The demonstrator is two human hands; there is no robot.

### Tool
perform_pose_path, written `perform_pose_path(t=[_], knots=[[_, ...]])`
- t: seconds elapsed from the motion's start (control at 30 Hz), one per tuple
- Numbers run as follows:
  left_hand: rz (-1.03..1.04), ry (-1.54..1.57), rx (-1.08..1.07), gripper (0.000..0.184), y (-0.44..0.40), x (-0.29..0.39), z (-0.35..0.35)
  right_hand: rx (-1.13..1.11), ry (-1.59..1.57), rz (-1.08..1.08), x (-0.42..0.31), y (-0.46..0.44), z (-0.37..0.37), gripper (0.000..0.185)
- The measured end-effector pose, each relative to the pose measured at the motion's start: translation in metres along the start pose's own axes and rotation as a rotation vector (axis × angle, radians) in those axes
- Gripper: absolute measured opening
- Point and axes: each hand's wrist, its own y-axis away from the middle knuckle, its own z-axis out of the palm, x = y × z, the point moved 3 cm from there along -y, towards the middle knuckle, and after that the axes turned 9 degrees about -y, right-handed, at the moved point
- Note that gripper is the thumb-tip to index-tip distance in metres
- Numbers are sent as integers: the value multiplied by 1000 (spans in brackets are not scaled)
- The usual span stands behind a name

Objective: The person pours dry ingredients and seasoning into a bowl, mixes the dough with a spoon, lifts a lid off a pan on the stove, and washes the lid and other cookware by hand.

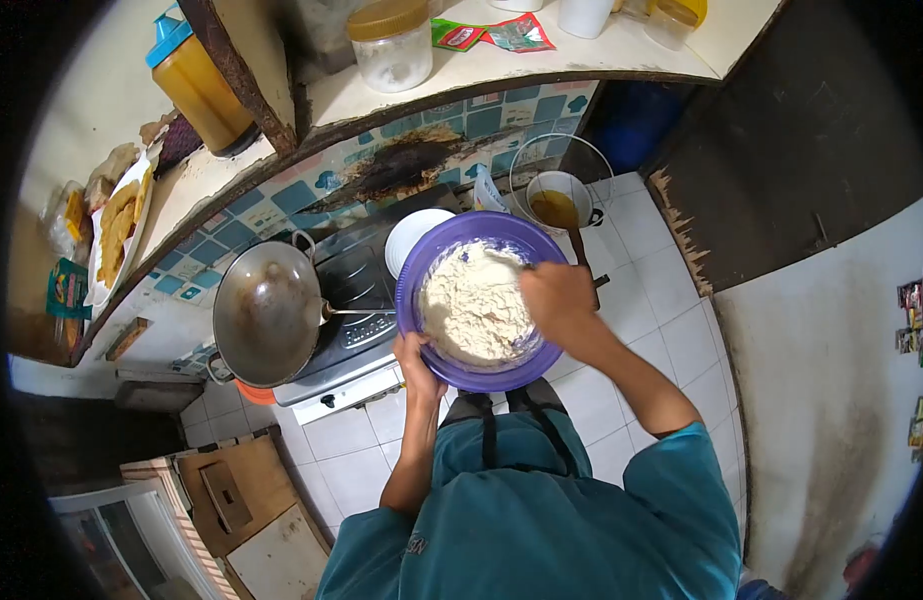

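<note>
A purple bowl [409, 290] holds a pale, lumpy batter or dough [473, 300]. My left hand [418, 368] grips the bowl's rim at its lower left. Over the bowl's right side, my right hand [561, 302] is closed round a utensil, of which only a short grey part [516, 264] shows at the batter. Behind the bowl lies a white plate [413, 238], partly covered by it. A metal wok [268, 315] rests on the left side of the stove [366, 330], and a thin metal handle runs from it toward the bowl.
Beyond the bowl, a white pot [571, 190] contains a yellowish liquid. Above runs a shelf [621, 50] with a lidded jar [391, 50], packets and cups. An orange-filled bottle [206, 95] and a plate of fried food [121, 230] are at left. A cardboard box [221, 490] sits lower left.
</note>
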Motion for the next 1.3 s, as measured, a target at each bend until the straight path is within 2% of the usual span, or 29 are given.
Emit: perform_pose_path(t=[0.03,0.17,0.2,0.23,0.27,0.37,0.43,0.47,0.5,0.53,0.57,0.6,0.7,0.83,0.93,0.97,1.07,1.17,1.27,1.3], knots=[[-7,21,-9,22,-3,-3,-6,-99,18,49,6,10,-10,13],[-62,-4,-101,27,-16,-21,-15,-303,-46,-94,-29,38,25,14],[-84,-11,-121,28,-20,-25,-11,-160,-168,-143,-38,35,19,14],[-110,23,-87,16,-16,-27,-3,-96,-136,-73,-34,24,24,13],[-116,-2,-116,17,-11,-25,4,-38,-108,-1,-25,14,27,12],[-158,-8,-200,21,-9,-22,20,-43,-19,233,14,22,0,11],[-238,79,-245,24,-13,-29,29,-137,8,288,22,56,-14,12],[-207,18,-248,23,-14,-32,37,-186,24,317,23,73,-14,13],[-184,-48,-253,22,-11,-33,44,-274,-9,263,21,82,3,14],[-166,-122,-264,21,-6,-36,52,-254,-40,179,14,87,12,14],[-216,-172,-371,19,-4,-39,61,-160,-75,162,12,88,12,13],[-228,-178,-378,20,0,-44,71,-62,-104,144,13,88,5,13],[-253,-189,-397,24,17,-54,101,121,-14,360,70,96,-8,11],[-266,-185,-495,28,33,-72,149,-74,-100,566,99,168,-42,13],[-259,-300,-453,30,58,-101,178,-117,-131,404,98,198,-19,13],[-307,-266,-522,26,63,-115,187,25,-80,337,107,205,-27,14],[-258,-308,-542,24,75,-161,208,297,-9,413,163,226,-62,15],[-277,-208,-608,33,120,-173,265,152,-37,599,225,288,-105,10],[-318,-165,-663,40,151,-204,312,38,1,688,243,358,-86,18],[-326,-173,-705,40,154,-214,323,26,-15,640,244,361,-80,18]])
